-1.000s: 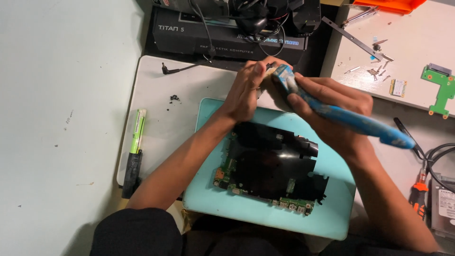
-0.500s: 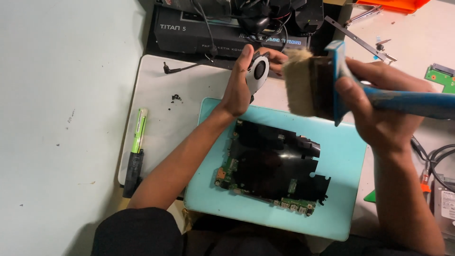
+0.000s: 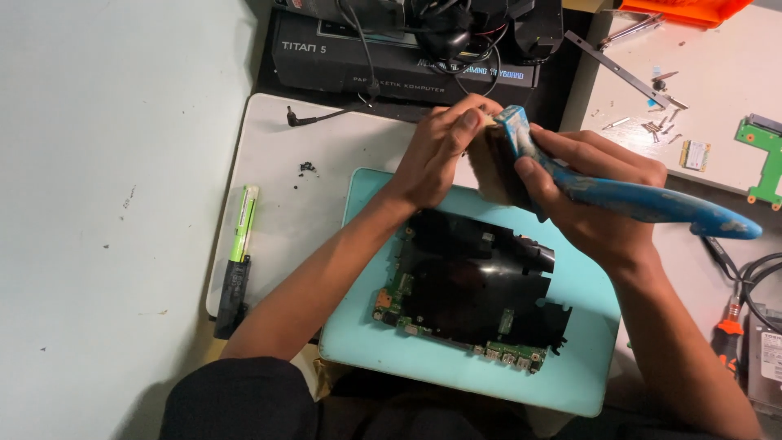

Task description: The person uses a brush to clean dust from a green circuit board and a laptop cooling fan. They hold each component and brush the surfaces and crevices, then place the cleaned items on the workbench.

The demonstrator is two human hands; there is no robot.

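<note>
Circuit board (image 3: 468, 297) lies nearest, flat on light-blue mat (image 3: 586, 367), black film over most of it, untouched.

Above mat's far edge: right hand (image 3: 599, 200) closed round blue-handled brush (image 3: 635, 200), bristles pressed toward left hand (image 3: 440, 151).

Left hand curled shut on small part, mostly hidden; kind unclear.

Advice: short light strokes, sweep dust away from board, pinch part firmly so bristles don't flick it out.

Left on desk (image 3: 326, 171): green-black pen (image 3: 236, 257). Far right: loose screws (image 3: 652, 126).

part in left hand (image 3: 436, 151) hidden behind fingers and brush bristles (image 3: 498, 173); orange tray (image 3: 688, 10) cut off by top edge
</note>
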